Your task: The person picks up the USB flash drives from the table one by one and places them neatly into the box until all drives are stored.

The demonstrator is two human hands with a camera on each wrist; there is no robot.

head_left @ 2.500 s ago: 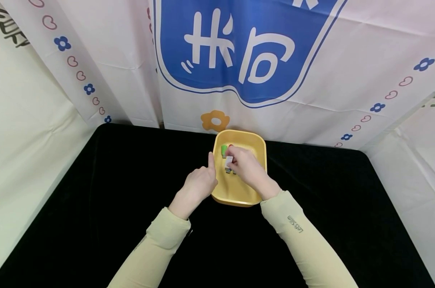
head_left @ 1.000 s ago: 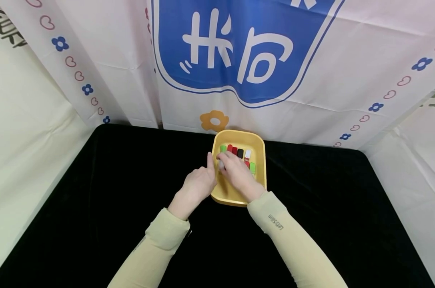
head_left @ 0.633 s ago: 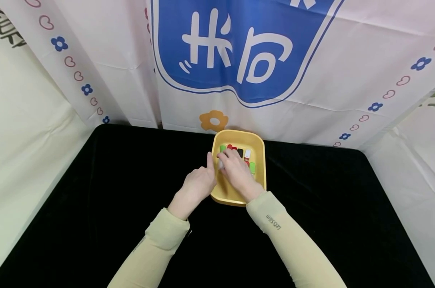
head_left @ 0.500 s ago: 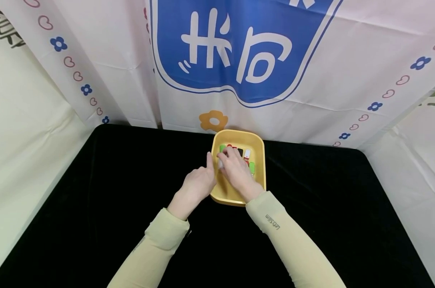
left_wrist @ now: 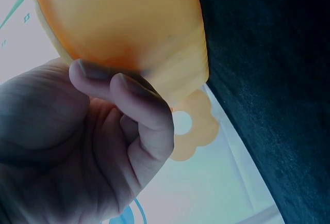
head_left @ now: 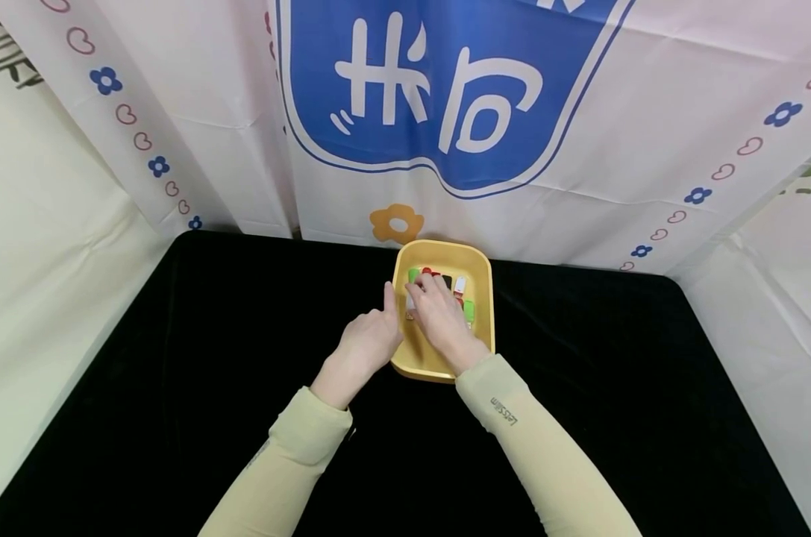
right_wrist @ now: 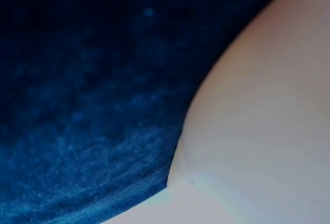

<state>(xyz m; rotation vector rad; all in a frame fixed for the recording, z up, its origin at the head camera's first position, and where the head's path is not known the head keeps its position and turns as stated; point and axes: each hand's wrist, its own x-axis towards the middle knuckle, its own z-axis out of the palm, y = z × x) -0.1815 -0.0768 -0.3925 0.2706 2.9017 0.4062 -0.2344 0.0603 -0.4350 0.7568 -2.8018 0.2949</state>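
Note:
In the head view a yellow plastic bin (head_left: 432, 365) holds several small USB flash drives. My left hand (head_left: 367, 339) grips the bin's left side, index finger straight along the rim. The left wrist view shows the left hand's other fingers (left_wrist: 139, 100) curled against the bin's outer wall. My right hand (head_left: 442, 317) reaches into the bin, its fingers at a white flash drive (head_left: 410, 303), partly covered by them, near the left wall. Around it lie a green drive (head_left: 414, 275), a black one (head_left: 448, 281), a white one (head_left: 460, 285) and another green one (head_left: 468, 310).
The bin stands on a black cloth-covered table (head_left: 244, 335), near its back edge. A white printed curtain (head_left: 338, 201) hangs right behind it. In the right wrist view only dark cloth (right_wrist: 93, 79) and part of the right hand or forearm show.
My right hand has carried the white flash drive from the bin's middle to its left side. Over the last half second its fingers shifted slightly and the drive's plug shows. My left hand stays put.

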